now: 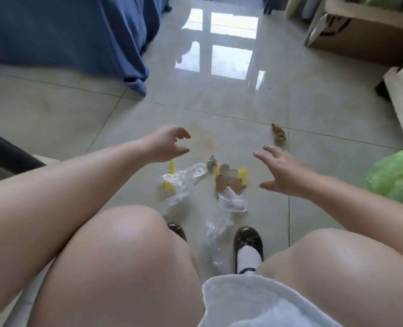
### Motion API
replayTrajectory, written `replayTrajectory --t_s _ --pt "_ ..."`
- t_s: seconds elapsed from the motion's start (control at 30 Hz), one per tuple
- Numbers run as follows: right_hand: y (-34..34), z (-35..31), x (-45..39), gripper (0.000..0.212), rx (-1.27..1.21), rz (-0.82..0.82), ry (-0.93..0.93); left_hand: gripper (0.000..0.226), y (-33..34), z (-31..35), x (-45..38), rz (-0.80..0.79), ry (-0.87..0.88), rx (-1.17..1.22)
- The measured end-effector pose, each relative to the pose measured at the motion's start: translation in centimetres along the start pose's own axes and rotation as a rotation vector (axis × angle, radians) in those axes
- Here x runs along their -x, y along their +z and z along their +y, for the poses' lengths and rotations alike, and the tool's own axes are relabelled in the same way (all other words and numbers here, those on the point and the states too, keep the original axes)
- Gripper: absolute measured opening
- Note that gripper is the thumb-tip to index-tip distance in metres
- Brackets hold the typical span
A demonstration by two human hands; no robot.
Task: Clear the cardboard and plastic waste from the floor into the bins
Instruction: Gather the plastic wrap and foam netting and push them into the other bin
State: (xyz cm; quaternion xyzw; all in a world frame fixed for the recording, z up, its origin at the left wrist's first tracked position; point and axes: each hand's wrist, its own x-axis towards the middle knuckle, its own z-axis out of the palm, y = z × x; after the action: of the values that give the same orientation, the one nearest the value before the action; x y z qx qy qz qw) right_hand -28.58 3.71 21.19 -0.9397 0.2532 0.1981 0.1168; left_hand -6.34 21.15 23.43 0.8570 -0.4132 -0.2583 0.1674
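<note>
Below, two empty hands, left hand [165,143], right hand [282,172], one cardboard scrap [227,181].

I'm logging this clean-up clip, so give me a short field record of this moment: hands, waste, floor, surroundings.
left hand: fingers loosely curled, holding nothing, above the floor
right hand: fingers spread, holding nothing
cardboard scraps: on the tiles between the hands
clear plastic wrap: crumpled, several pieces, toward the shoes
yellow pieces: among the plastic
brown scrap: apart, farther out
cardboard box: far right
green bag: right edge
</note>
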Motion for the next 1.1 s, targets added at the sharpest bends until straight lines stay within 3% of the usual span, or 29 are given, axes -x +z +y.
replayTrajectory --t_s 0.23,0.47,0.6,0.87,1.0,1.1 --pt "7.4 -0.8 -4.8 0.081 0.118 -0.235 -0.226 0.058 5.9 -7.6 -4.6 -0.186 -0.033 -0.285" --pt "13.4 -0.7 -9.2 0.09 0.269 -0.35 -0.439 0.097 12.7 -12.9 -7.3 -0.451 0.254 -0.793" --pt "14.9 -0.8 -10.8 0.092 0.378 -0.411 -0.558 0.111 14.8 -13.5 -9.1 -0.515 0.317 -0.892" --pt "20.6 -3.9 -9.9 0.095 0.139 -0.451 -0.293 0.111 19.1 -14.2 -10.0 -0.572 0.214 -0.827" --pt "22.6 -5.4 -9.0 0.077 0.039 -0.334 -0.165 0.099 20.2 -15.6 -9.3 -0.488 0.231 -0.777" --pt "23.1 -5.8 -10.0 0.066 0.086 -0.254 -0.179 0.081 19.9 -16.1 -8.8 -0.436 0.244 -0.738"
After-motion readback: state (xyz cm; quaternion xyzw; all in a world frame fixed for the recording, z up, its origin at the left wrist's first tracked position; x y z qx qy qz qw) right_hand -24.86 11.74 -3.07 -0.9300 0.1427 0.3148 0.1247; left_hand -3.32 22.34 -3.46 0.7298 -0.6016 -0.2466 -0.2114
